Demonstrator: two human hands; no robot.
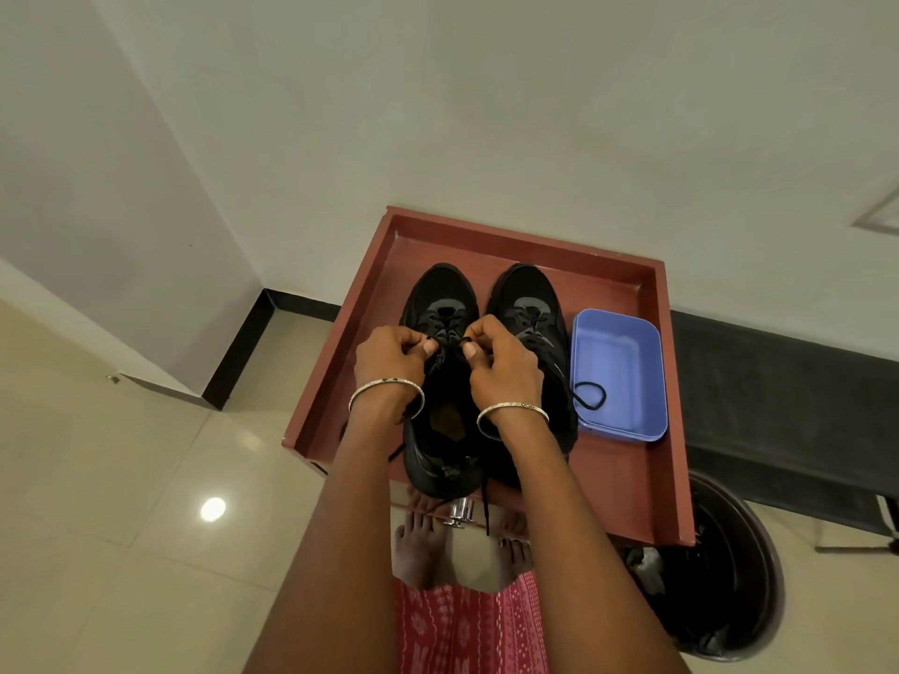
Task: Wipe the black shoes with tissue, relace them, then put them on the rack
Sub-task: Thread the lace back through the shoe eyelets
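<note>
— The hands?
— Left hand (389, 355) and right hand (501, 362), fingers curled, each pinch the lace (450, 340) over the left shoe (440, 294).
— And around them?
— A red-brown rimmed bench (627, 479) against a white wall, with beige floor tiles below. A blue tub (618, 333) sits just beside the right shoe (528, 304).
— The shoes?
— Matte black, side by side, toes toward the wall.

Person wears a thin silvery bangle (386, 387) with small dark marks at the left hand (389, 356), a like bangle (513, 409) at the right hand (503, 368), a red white-printed garment (467, 629); feet (413, 552) bare, toenails (511, 543) dark-painted.
</note>
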